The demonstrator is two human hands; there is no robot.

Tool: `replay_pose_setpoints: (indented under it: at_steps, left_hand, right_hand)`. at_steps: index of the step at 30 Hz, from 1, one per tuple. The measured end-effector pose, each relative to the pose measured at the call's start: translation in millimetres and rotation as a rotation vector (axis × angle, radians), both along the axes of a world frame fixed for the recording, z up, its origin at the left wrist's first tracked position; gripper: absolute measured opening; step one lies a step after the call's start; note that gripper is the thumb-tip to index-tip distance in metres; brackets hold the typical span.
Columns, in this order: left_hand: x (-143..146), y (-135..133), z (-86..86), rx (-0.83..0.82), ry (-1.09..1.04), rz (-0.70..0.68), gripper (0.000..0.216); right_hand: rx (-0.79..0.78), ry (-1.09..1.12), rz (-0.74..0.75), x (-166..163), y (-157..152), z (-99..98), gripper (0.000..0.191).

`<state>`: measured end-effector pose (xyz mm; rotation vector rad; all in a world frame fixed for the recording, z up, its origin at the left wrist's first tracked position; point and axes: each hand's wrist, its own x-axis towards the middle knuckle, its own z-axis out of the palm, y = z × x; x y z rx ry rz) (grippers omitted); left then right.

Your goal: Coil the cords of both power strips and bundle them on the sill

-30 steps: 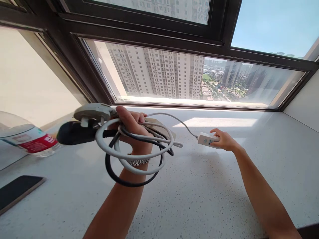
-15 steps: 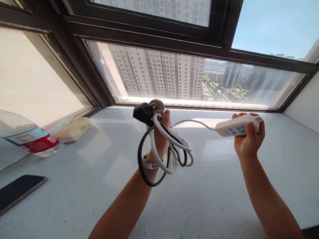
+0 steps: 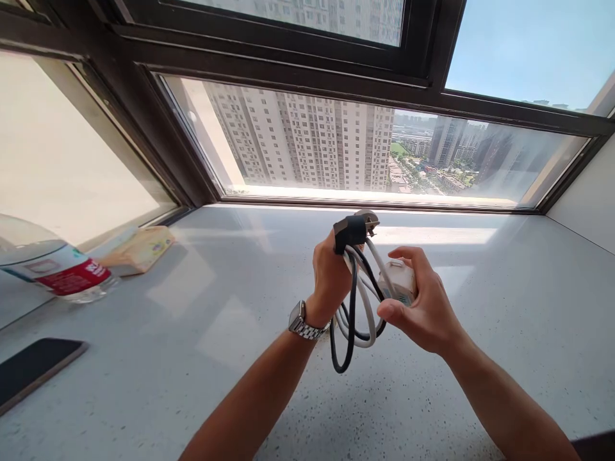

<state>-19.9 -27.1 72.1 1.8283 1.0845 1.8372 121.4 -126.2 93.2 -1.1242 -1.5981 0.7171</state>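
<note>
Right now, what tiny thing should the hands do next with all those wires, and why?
Probably press the white power strip against the coiled cables. The right hand holds the strip right beside the loops, and the left hand grips the bundle by its plugs, loops dangling loose above the counter.

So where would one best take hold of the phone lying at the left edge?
By its long edges, from above. The phone lies flat on the counter and partly out of view, so only its thin sides offer a grip. Both hands are busy: left hand grips cables, right hand the power strip.

Glossy plastic power strip (image 3: pixel 398 282); metal watch (image 3: pixel 302 321); speckled stone sill (image 3: pixel 240 358).
</note>
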Motion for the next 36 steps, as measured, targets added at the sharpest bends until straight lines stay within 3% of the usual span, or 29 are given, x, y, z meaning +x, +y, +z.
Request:
replay_pose_setpoints:
  at_steps: [5,10,14,19,22,26,28,32,36]
  left_hand:
    - [-3,-13,10.9,-0.098,0.307,0.106,0.004]
    - [0,-23,17.0,-0.169,0.607,0.172,0.005]
    - [4,-21,13.8,-0.237,0.818,0.241,0.004]
    - [3,-19,15.1,-0.271,0.858,0.234,0.016]
    - [-2,-14,16.7,-0.302,0.752,0.053,0.022]
    - [-9,1,11.4,-0.314,0.405,-0.458,0.027]
    - [-11,7,7.5,-0.343,0.262,-0.62,0.033]
    - [-13,12,5.2,-0.401,0.13,-0.792,0.049]
    - [-15,11,8.5,-0.42,0.006,-0.794,0.046]
  right_hand:
    - [-0.161,-0.127,0.053,4,3,5.1,0.055]
    - [-0.35,-0.011,0.309,6,15,-0.8,0.04]
    - [-0.409,0.162,0.245,-3,25,-16.4,0.021]
    - [-0.436,0.231,0.296,0,34,-19.4,0.024]
    - [-0.511,0.305,0.402,10,40,-15.6,0.021]
    - [-0.528,0.387,0.476,21,48,-17.5,0.018]
    - [-0.531,0.4,0.484,23,50,-20.0,0.017]
    - [-0.543,0.414,0.474,27,52,-22.6,0.017]
    - [-0.545,0.441,0.47,31,55,-24.4,0.018]
